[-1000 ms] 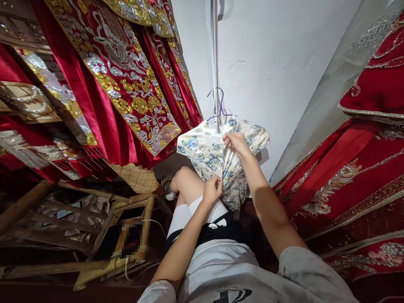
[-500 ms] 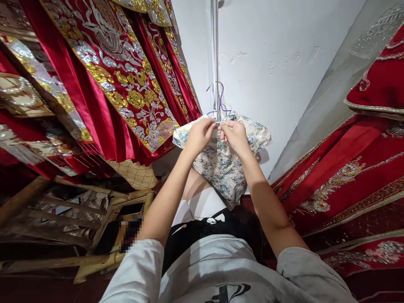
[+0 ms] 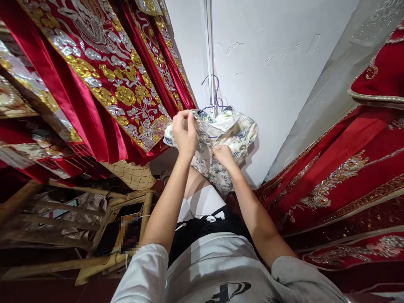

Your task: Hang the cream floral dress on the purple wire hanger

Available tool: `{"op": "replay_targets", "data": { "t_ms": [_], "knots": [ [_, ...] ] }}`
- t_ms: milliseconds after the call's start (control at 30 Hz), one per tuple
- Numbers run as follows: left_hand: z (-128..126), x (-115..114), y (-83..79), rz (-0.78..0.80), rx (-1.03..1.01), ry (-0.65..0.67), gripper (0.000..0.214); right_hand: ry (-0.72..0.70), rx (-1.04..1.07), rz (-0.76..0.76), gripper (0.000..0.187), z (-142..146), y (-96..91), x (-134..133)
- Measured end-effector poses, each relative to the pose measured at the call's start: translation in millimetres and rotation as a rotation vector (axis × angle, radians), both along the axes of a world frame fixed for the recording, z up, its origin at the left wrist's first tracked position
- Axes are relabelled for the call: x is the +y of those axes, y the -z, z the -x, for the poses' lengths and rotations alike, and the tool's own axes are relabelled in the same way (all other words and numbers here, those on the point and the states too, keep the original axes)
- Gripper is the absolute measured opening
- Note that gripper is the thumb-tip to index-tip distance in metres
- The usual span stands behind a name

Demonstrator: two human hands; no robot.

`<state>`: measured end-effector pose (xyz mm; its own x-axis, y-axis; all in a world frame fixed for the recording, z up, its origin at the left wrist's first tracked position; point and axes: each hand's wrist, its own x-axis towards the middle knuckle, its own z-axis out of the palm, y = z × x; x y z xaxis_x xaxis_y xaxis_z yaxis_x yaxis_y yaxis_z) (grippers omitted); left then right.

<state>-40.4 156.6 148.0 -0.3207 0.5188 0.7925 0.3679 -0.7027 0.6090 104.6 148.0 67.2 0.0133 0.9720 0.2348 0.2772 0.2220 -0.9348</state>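
Note:
A short-sleeved floral shirt (image 3: 244, 132), cream with blue print, hangs on a purple wire hanger (image 3: 217, 84). Its neck gapes, and part of the hanger shows through the gap. My left hand (image 3: 185, 132) is raised at the shirt's left shoulder, fingers curled around the collar edge; motion blurs the fingertips. Lower down, my right hand (image 3: 223, 155) is closed, pinching the front edge of the shirt near its middle. Below, the shirt's hem hangs beside my leg.
A white pole (image 3: 208, 46) runs down the white wall (image 3: 268, 84) behind the hanger. Red embroidered garments (image 3: 126, 94) hang close on the left, and more red beaded garments (image 3: 334, 168) on the right. At lower left stands a bamboo chair (image 3: 104, 261) with dark items on it.
My hands have come apart from the collar: the left moved left, the right moved down. The shirt's neck has opened up. The view has shifted slightly.

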Motion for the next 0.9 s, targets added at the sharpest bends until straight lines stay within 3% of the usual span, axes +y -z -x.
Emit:
{"op": "replay_targets", "data": {
  "t_ms": [133,200,267,333,433,533,667,800,900],
  "knots": [
    [61.6,27.7,-8.0,0.138,-0.404,0.054,0.009,-0.083,0.252,0.073,0.02,1.4,40.2,-23.5],
    [89.8,33.6,3.9,0.279,-0.566,0.096,0.02,-0.117,0.319,0.095,0.021,4.2,51.2,-36.2],
    [102.4,30.6,28.2,0.415,-0.658,0.161,0.028,-0.131,0.354,0.115,0.021,6.4,55.0,-45.1],
    [96.8,21.0,60.6,0.513,-0.7,0.214,0.026,-0.114,0.373,0.119,0.019,5.5,53.7,-49.8],
    [67.1,2.8,106.6,0.636,-0.772,0.282,0.019,-0.12,0.311,0.132,0.018,-5.0,49.0,-52.5],
    [40.6,-11.1,130.6,0.706,-0.853,0.388,0.018,-0.226,0.158,0.175,0.02,-23.0,45.8,-55.8],
    [41.6,-21.4,136.3,0.656,-0.626,0.389,0.011,-0.263,0.01,0.219,0.021,-40.3,44.1,-61.4],
    [64.8,-29.6,137.6,0.819,-0.203,0.381,0.015,-0.155,0.058,0.167,0.022,-43.3,46.0,-62.9],
    [68.5,-35.7,130.9,0.74,-0.249,0.459,0.02,-0.088,0.107,0.177,0.022,-46.5,51.2,-60.9]
  ]
}}
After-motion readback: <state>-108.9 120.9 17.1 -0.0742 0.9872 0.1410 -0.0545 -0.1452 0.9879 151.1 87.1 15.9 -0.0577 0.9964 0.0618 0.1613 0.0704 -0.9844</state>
